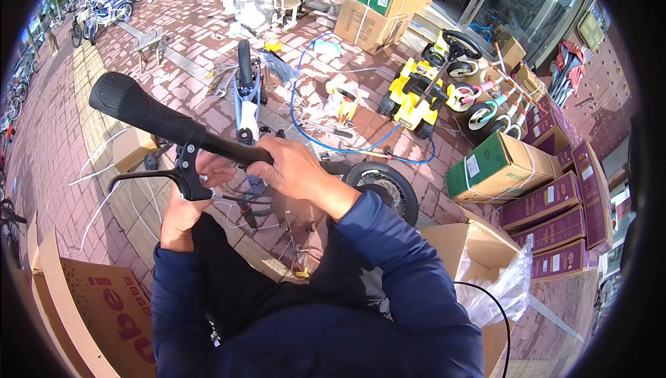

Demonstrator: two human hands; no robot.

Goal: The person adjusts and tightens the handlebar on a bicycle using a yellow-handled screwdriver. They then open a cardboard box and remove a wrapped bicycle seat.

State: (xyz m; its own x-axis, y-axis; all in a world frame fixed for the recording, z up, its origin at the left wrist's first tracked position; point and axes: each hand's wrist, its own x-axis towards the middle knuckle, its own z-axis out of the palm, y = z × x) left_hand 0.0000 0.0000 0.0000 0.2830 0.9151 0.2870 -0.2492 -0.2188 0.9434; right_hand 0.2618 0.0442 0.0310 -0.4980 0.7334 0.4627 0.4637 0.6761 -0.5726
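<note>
A black bicycle handlebar (232, 149) slants across in front of me, with a ribbed rubber grip (139, 106) on its upper left end. My right hand (295, 168) is closed round the bar, right of the brake lever. The black brake lever (186, 173) is clamped on the bar just inside the grip, its blade pointing left. Behind and below its clamp, my left hand (198, 194) is curled against the lever; the bar and clamp hide part of its fingers. Beyond the bar stands a small blue bicycle frame (248, 111) with a black tyre (244, 62).
A spoked wheel (381, 194) lies by my right forearm. Open cartons stand at my left (104, 308) and right (454, 239). A blue hose (295, 111) loops over the brick paving. Yellow ride-on toys (416, 93) and stacked purple boxes (555, 215) line the right side.
</note>
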